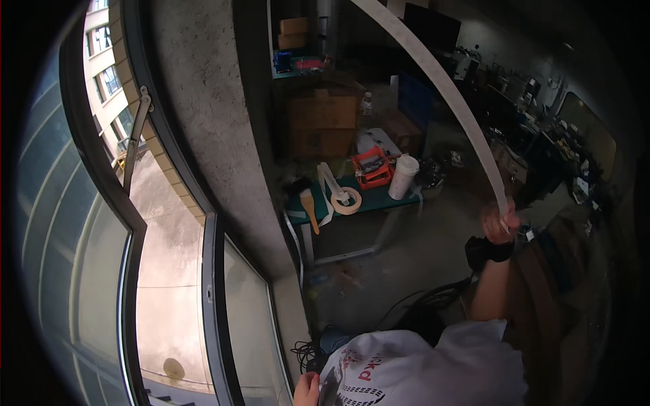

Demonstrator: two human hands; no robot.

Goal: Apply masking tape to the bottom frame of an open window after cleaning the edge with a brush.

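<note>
My right hand [498, 223], raised at the right with a black band [489, 252] on its wrist, is closed around the lower end of a long, flat, pale strip [452, 91]. The strip runs up and to the left, past the top edge of the view, and looks curved. Low in the view, my left hand [308, 389] is only partly seen beside my white shirt [413, 362]. Its fingers are curled together, and what they hold, if anything, is hidden. Close to it on the left is the window frame [223, 338].
An open window sash [135, 284] stands at the left, beside a rough concrete pillar [203, 81]. A green bench [365, 203] carries a tape roll [347, 211], brush [309, 206], orange basket [372, 177] and white cup [404, 177]. Behind are cardboard boxes [321, 115]. Black cables [433, 294] lie on the floor.
</note>
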